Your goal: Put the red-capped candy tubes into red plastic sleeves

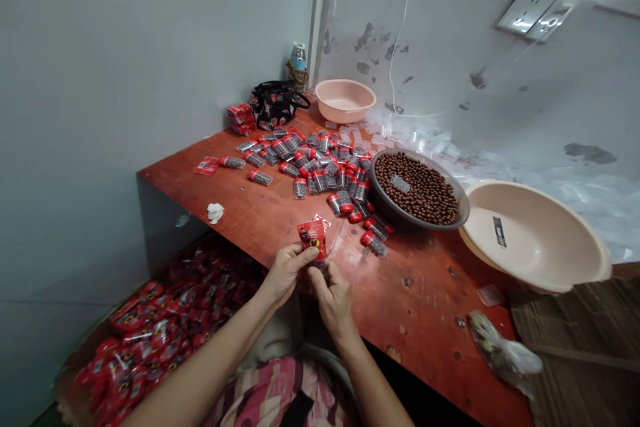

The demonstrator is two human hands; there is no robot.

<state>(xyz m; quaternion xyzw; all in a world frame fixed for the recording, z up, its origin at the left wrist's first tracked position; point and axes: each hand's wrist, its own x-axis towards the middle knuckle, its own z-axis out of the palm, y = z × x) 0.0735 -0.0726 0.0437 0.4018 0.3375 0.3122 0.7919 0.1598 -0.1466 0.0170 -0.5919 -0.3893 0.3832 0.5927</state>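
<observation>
My left hand pinches a small red printed packet by its lower left side, above the table's front edge. Close beside it, my right hand has its fingers closed at the packet's lower end, where a small dark part shows between the hands. Beyond them, many small clear containers with red caps and dark contents lie in a loose pile on the reddish table. To the right of the pile, a grey bowl holds brown balls with a clear container on top.
Pink basin and floral bag stand at the back; a large beige basin, knotted plastic bag and cardboard are at right. Red packets fill a container below left. Clear empty containers line the wall.
</observation>
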